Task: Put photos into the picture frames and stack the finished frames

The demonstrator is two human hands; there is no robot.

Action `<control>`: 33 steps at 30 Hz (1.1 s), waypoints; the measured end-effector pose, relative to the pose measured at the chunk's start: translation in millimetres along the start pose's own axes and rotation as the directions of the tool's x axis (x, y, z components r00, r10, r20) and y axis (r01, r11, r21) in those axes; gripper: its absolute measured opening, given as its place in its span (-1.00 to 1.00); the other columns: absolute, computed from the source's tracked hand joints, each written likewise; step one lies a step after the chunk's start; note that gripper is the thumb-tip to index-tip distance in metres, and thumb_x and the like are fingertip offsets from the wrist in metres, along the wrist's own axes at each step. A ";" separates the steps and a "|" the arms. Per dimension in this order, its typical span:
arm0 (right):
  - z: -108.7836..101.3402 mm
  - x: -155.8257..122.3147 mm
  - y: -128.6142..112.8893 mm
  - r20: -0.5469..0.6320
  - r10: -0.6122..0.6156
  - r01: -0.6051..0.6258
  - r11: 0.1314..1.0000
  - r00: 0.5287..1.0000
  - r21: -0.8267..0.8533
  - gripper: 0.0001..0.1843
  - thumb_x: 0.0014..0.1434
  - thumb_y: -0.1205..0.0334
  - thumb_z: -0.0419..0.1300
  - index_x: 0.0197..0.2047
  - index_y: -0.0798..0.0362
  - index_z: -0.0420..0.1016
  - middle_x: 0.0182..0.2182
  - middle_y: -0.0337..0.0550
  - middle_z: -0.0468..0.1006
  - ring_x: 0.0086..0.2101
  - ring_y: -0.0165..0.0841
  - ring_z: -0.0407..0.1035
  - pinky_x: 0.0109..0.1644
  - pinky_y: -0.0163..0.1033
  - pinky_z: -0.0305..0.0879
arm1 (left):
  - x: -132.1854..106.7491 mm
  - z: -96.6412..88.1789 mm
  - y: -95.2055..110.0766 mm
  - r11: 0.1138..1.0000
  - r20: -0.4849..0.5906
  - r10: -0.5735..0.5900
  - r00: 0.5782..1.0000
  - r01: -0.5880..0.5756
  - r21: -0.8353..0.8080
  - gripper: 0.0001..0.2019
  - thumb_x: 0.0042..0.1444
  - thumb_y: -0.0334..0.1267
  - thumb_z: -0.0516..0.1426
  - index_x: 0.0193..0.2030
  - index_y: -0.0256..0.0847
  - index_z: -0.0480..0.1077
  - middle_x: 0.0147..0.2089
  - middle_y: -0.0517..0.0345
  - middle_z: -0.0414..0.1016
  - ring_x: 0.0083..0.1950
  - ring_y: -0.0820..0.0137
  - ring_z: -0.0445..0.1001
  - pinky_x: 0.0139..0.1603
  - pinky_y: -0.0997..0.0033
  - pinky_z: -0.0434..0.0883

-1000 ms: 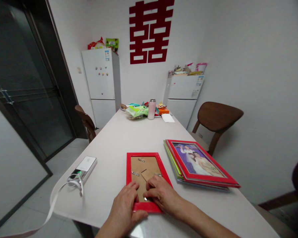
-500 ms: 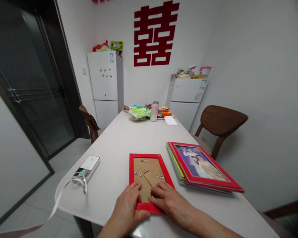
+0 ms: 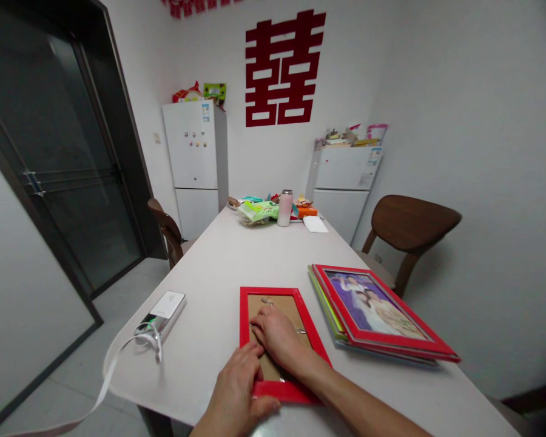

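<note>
A red picture frame lies face down on the table, its brown backing board facing up. My left hand grips the frame's near left corner, fingers over the side and thumb along the near edge. Reaching across the board, my right hand has its fingers bent together at the metal clip on the left side, which they mostly cover. Another clip shows at the far end, and one more on the right side, partly behind my hand.
Right of the frame is a stack of picture frames with a photo on top. A power bank with a white strap lies on the left. A pink bottle and green packages stand far back. Chairs flank the table.
My right hand has moved forward and left, from the near end of the backing board to the left clip. My left hand keeps its hold on the near left corner.
</note>
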State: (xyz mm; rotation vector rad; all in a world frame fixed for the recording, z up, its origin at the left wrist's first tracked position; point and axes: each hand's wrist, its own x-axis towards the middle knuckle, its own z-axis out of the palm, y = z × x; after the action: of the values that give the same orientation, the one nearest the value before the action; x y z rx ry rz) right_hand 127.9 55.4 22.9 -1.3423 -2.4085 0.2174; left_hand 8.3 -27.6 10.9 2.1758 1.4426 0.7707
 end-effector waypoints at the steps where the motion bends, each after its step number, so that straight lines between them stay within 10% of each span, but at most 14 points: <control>1: 2.6 4.1 -0.2 0.002 0.020 -0.020 1.000 1.000 -0.006 -0.76 0.05 0.35 0.00 -0.52 0.11 0.44 -0.51 -0.16 0.39 -0.44 -0.42 0.22 -0.34 -0.32 0.12 | -0.1 0.3 -0.3 1.000 -0.003 0.000 1.000 0.000 -0.006 -0.75 -0.32 -0.31 0.25 -0.42 -0.21 0.34 0.05 -0.05 0.30 0.10 0.17 0.20 0.08 0.17 0.19; 11: 8.5 5.7 10.5 -0.024 0.026 -0.026 0.999 0.999 0.019 -0.78 0.05 0.28 0.02 -0.49 0.06 0.47 -0.45 -0.18 0.45 -0.35 -0.42 0.28 -0.25 -0.36 0.12 | -0.7 5.8 -8.7 0.999 -0.017 0.046 0.999 -0.046 -0.004 -0.73 -0.30 -0.17 0.25 -0.44 -0.22 0.33 0.02 -0.10 0.33 0.09 0.12 0.22 0.05 0.13 0.22; 25: 4.8 46.5 54.6 -0.098 0.439 -0.434 0.899 0.893 0.064 -0.81 -0.04 0.23 0.07 -0.48 0.15 0.44 -0.48 0.02 0.51 -0.50 -0.34 0.33 -0.50 -0.33 0.02 | 0.3 -0.1 -3.8 0.986 0.037 0.070 0.997 -0.075 0.147 -0.63 -0.23 -0.13 0.18 -0.25 -0.29 0.35 -0.01 -0.17 0.35 0.08 0.11 0.23 0.04 0.11 0.24; 33: -15.4 31.5 50.0 -0.148 0.386 -0.330 0.894 0.910 0.302 -0.79 -0.01 0.25 0.02 -0.51 0.13 0.44 -0.51 -0.06 0.51 -0.47 -0.39 0.33 -0.39 -0.34 0.12 | 5.1 8.5 17.4 0.963 0.066 0.048 0.997 -0.064 0.262 -0.51 -0.34 -0.17 0.25 -0.20 -0.31 0.33 0.08 -0.22 0.24 0.11 0.04 0.17 0.10 -0.14 0.04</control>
State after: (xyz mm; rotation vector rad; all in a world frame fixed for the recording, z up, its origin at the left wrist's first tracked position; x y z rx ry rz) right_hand 158.3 107.9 29.3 -1.5836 -1.8666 0.4656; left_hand 27.4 -29.8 16.1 2.4244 1.5344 0.5531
